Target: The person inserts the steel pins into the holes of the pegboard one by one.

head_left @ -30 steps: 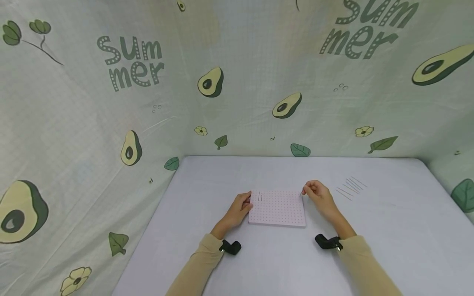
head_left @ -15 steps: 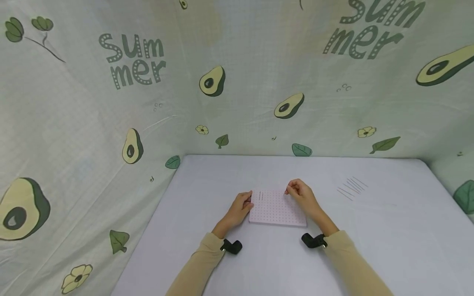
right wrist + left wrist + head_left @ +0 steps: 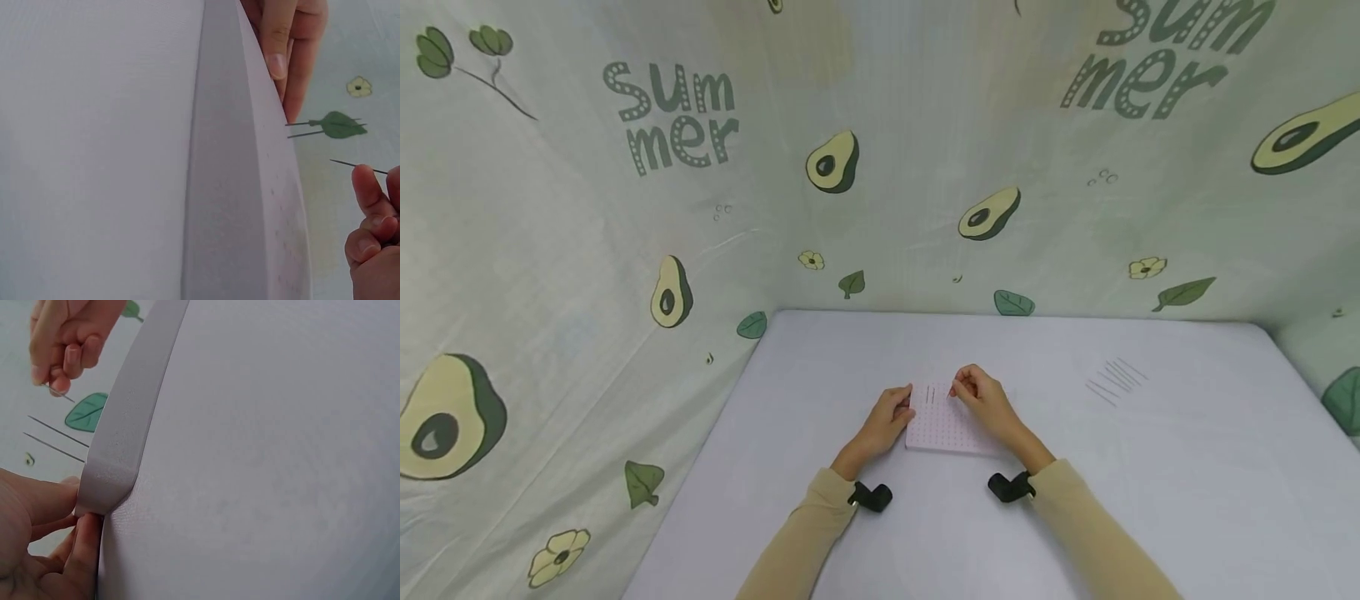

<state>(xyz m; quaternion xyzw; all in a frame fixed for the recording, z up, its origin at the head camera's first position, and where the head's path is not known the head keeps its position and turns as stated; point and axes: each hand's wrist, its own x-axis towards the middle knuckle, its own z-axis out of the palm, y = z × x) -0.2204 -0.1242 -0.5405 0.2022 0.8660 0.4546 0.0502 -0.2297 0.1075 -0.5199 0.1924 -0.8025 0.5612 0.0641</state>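
Observation:
A pink pegboard-like block [image 3: 940, 432] with a grid of small dark dots lies flat on the table. My left hand [image 3: 878, 425] grips its left edge, thumb and fingers round the corner in the left wrist view. Two thin needles [image 3: 57, 431] stand upright in the block near its far left corner. My right hand [image 3: 988, 408] is over the block's far side, pinching another needle [image 3: 342, 163] between thumb and fingertips. In the right wrist view the held needle's tip is apart from the block, a short way from the standing pair.
Several loose needles [image 3: 1116, 382] lie side by side on the white table [image 3: 1210, 475], right of the block. Behind and to the left hangs a pale cloth [image 3: 902, 108] printed with avocados and leaves. A black wrist camera [image 3: 1011, 487] sits on each forearm.
My right hand has moved left with its needle, from the block's far right corner toward the two standing needles. The left hand keeps its grip; the view has shifted slightly.

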